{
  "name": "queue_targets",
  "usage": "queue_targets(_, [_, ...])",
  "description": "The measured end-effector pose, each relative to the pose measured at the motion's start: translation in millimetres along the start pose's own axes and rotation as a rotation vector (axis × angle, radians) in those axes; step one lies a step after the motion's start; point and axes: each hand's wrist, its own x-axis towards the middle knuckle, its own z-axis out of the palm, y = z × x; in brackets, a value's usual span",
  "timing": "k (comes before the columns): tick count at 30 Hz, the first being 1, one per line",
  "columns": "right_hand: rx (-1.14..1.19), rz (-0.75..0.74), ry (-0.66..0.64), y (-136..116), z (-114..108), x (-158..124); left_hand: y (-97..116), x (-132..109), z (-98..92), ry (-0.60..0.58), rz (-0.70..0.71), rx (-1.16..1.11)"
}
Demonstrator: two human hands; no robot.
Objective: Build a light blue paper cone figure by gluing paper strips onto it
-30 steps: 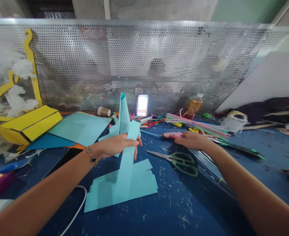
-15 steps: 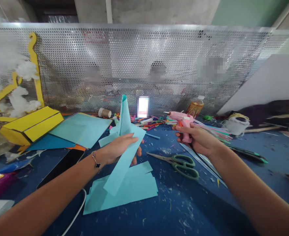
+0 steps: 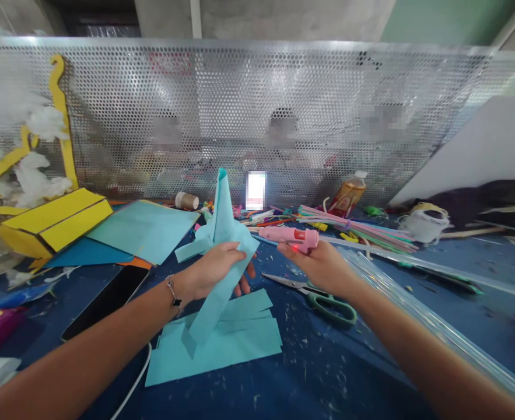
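Observation:
My left hand [image 3: 217, 268] is closed on a light-blue paper strip [image 3: 223, 291], thumb on top and fingers behind. The strip's upper end meets a light-blue paper piece with an upright cone [image 3: 223, 213]; whether they are joined I cannot tell. In my right hand [image 3: 321, 265] is a pink hot glue gun [image 3: 290, 236], lying level with a red light glowing below its body. Its nozzle points left, close to the strip's upper end; whether they touch is unclear. Below the hands lie cut light-blue paper sheets [image 3: 240, 344]. Green-handled scissors [image 3: 327, 303] rest under my right hand.
A black phone [image 3: 108, 300] and yellow box [image 3: 58, 224] stand left, beside blue card sheets [image 3: 147, 227]. Pipe cleaners [image 3: 357, 227] and a bottle [image 3: 348, 192] lie towards the perforated metal screen [image 3: 240, 87]. Clear plastic [image 3: 419, 326] stretches along the right.
My right hand has brought the glue gun left and down, up to the paper strip. The clear plastic now shows further across the right side. My left hand has barely moved.

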Motion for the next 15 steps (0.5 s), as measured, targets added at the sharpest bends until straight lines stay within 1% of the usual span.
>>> queue_targets(5, [-0.049, -0.080, -0.028, 5.5, 6.0, -0.4, -4.4, 3.6, -2.7, -0.009, 0.029, 0.022])
queue_targets(10, [-0.194, -0.010, -0.017, 5.9, 6.9, -1.0, -4.7, 3.1, -2.5, -0.008, 0.025, 0.033])
queue_targets(15, [-0.221, 0.012, -0.035, 0.9, 5.2, -1.6, -2.9, 1.0, -1.9, 0.003, 0.015, 0.034])
